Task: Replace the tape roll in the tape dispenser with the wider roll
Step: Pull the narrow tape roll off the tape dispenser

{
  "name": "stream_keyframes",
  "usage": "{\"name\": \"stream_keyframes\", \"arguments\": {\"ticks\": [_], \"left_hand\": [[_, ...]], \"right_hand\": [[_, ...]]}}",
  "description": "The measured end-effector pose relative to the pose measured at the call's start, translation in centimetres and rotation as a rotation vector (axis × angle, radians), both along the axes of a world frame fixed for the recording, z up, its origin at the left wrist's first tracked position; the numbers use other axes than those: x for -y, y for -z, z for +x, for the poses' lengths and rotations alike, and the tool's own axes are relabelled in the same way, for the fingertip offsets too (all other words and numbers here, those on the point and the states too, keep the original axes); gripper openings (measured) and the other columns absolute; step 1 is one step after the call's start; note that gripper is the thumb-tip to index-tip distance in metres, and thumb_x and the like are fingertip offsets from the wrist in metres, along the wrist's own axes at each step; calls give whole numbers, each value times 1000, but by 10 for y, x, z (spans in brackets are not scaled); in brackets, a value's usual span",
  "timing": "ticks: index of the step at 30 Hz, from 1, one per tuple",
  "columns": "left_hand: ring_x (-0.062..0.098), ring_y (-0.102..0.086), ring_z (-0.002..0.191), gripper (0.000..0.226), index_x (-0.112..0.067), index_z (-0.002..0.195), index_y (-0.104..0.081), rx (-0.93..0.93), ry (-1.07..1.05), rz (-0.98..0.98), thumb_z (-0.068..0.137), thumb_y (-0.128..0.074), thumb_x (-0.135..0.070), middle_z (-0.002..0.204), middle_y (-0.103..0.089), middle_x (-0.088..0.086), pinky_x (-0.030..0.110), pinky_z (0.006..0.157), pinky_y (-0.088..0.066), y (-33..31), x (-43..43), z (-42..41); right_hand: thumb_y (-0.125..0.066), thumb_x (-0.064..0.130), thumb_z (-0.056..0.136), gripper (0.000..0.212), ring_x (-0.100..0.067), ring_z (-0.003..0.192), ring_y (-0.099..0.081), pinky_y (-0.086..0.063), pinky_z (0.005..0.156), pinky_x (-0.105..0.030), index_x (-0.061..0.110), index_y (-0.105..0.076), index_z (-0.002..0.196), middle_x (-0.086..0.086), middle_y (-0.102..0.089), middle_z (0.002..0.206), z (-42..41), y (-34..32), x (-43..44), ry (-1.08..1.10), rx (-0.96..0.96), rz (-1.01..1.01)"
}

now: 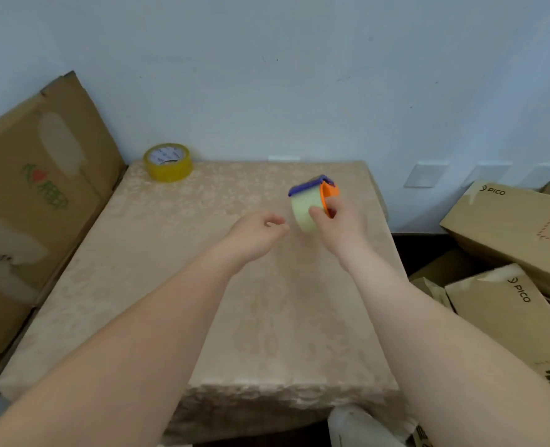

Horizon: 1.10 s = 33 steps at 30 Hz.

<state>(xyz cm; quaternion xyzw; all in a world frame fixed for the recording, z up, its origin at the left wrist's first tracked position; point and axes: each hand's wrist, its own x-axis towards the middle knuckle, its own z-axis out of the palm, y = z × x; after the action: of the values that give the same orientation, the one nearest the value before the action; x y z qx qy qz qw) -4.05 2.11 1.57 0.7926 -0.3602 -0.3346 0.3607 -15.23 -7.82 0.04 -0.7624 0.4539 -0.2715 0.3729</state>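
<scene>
Head view: two rolls of tape, one dispenser, two bare hands. The yellow roll [168, 162] lies flat at the far left corner of the counter [157, 253], well apart from everything else. The pale roll [305, 211] sits in the dispenser [315, 188], which has a purple top and an orange side, and the whole thing is lifted over the far right part of the counter. The right hand [338, 227] grips it, thumb on the pale roll and fingers behind the orange side. The left hand [256, 233] hangs just beside it, loosely curled and holding nothing.

The fingers cover most of the orange side, and everything is a bit blurred, so I cannot judge which roll is wider.

A beige patterned cloth covers the counter, which stands against a pale blue wall [299, 75]. One flattened cardboard box [35, 188] leans at the left. Several cardboard boxes [509, 246] are piled at the right, cut off by the edge.
</scene>
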Motion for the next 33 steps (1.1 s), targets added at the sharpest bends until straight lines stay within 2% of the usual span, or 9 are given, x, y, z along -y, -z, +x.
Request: {"name": "stream_keyframes", "arguments": {"ticks": [3,6,9,14,17,20,23,28,33], "left_hand": [[17,-57,94,27,-27,115,-58,-270,-53,-41,90,-52,-38,99,-61,-4,33,79,-49,-6,-25,-8],[19,-60,99,20,-25,106,-63,-468,-132,-163,90,-55,-33,97,-66,-2,40,87,-50,-7,-46,-12],[16,-65,87,10,-21,96,-64,-575,-190,-271,90,-56,-23,87,-68,-1,35,76,-54,-8,-61,-15],[13,-65,82,13,-20,93,-64,-640,-222,-338,89,-55,-11,89,-68,-2,35,77,-54,-4,-76,-19],[13,-65,84,14,-19,95,-64,-693,-226,-352,90,-53,-11,92,-69,-2,34,75,-55,3,-82,-20],[14,-66,87,19,-17,104,-63,-673,-218,-366,91,-53,-9,99,-68,0,34,76,-56,12,-88,-19],[16,-65,93,24,-18,109,-62,-589,-191,-373,89,-54,-6,103,-67,1,35,82,-54,20,-93,-17],[2,-67,78,23,-21,98,-66,-447,-97,-385,87,-57,-2,87,-72,-7,15,70,-52,22,-93,-14],[5,-69,76,27,-15,94,-69,-360,-43,-418,81,-60,7,76,-75,-10,15,72,-51,22,-94,-13]], "right_hand": [[-56,43,71,42,-43,85,-61,-53,76,-52,3,-62,83,-27,-64,87,-3,5,-26,-49,209,234],[-58,23,86,13,-25,84,-62,-53,70,-36,13,-67,89,-12,-66,89,-11,5,-49,-157,363,393],[-55,12,91,14,-13,80,-60,-49,65,-22,23,-63,85,-2,-65,87,-16,5,-68,-240,417,469],[-59,17,86,5,-17,81,-53,-43,72,-31,18,-61,81,-7,-59,85,-19,10,-87,-287,435,480],[-60,22,85,7,-15,79,-51,-40,71,-27,15,-62,83,-6,-57,84,-19,13,-93,-318,431,499],[-56,22,91,19,-7,75,-53,-40,68,-19,5,-64,92,-1,-60,84,-19,16,-94,-295,432,537],[-59,18,90,18,4,74,-60,-43,67,-9,12,-60,108,4,-65,89,-19,15,-90,-261,472,577],[-77,12,74,68,-15,85,-58,-51,78,-28,32,-46,132,3,-62,110,-17,15,-80,-269,416,424],[-82,19,63,69,-14,82,-59,-55,73,-32,32,-57,126,-3,-60,120,-13,16,-82,-274,298,171]]}}
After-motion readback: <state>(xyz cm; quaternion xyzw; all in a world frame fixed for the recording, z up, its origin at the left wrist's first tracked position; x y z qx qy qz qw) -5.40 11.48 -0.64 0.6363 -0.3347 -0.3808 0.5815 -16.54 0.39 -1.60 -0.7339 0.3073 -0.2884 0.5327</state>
